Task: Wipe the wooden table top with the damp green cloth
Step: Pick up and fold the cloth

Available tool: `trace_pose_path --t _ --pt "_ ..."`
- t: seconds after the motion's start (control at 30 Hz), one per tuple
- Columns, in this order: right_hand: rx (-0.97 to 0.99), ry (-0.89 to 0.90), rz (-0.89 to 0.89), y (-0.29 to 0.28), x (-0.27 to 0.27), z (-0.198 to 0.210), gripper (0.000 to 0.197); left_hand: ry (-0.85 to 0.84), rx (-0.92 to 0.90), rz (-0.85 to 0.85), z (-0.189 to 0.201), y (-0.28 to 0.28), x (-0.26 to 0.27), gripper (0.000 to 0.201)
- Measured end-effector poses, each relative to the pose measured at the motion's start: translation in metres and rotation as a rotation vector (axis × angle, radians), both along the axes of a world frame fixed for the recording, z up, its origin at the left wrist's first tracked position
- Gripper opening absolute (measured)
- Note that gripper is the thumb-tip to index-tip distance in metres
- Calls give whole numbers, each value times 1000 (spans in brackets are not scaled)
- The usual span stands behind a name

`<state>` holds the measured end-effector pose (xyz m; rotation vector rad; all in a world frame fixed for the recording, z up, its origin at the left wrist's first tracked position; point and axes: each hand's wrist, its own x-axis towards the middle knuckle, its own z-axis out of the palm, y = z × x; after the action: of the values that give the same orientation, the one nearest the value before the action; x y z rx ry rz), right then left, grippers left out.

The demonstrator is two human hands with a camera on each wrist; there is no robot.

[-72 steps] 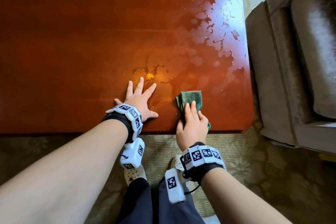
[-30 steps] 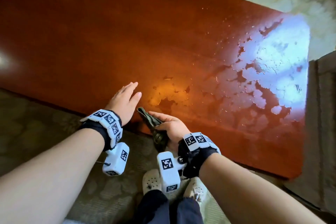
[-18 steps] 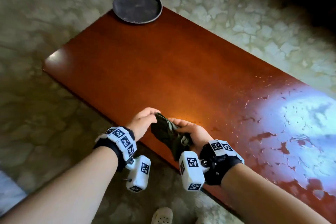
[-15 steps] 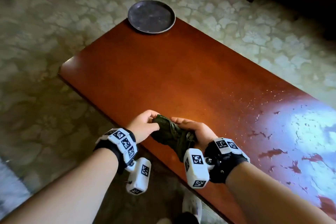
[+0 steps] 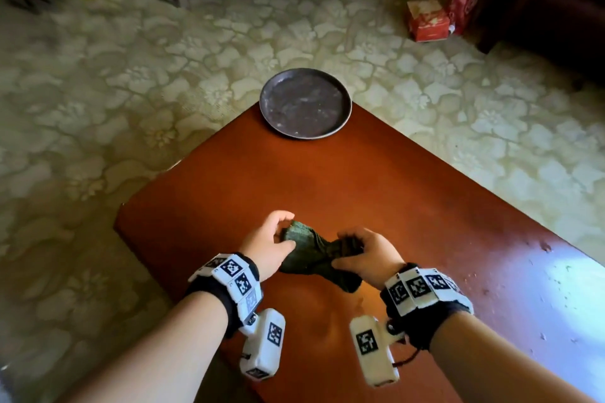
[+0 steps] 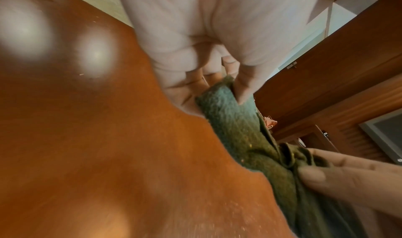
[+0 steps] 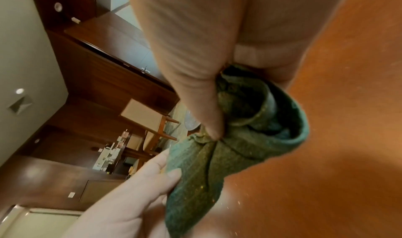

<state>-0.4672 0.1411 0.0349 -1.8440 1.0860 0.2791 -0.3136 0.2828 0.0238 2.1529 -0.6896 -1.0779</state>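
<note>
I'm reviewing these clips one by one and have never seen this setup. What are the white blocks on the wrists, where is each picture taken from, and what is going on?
No machine here: a person works with bare hands. The white blocks are cameras strapped to the wrists. The wide picture comes from a camera on the head; the two close ones look along each hand. The left hand and the right hand both hold a green cloth, each at one end, bunched between them above the wooden table. In the left wrist view the fingers pinch the cloth's edge. A dark round plate sits at the table's far corner. Wet patches shine at the right.
</note>
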Motion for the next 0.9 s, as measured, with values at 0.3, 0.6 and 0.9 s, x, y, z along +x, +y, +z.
trace_pose_path --t 0.3,0.6,0.9 --pt "-18 -144 -235 -95 101 -7 32 -62 -132 21 3 -85 94 29" --pt "-135 -128 -42 -168 209 -19 35 -138 -132 -131 -34 -171 199 27" --pt "-148 -22 -43 -220 280 -46 34 -125 -64 -214 -66 -224 271 39"
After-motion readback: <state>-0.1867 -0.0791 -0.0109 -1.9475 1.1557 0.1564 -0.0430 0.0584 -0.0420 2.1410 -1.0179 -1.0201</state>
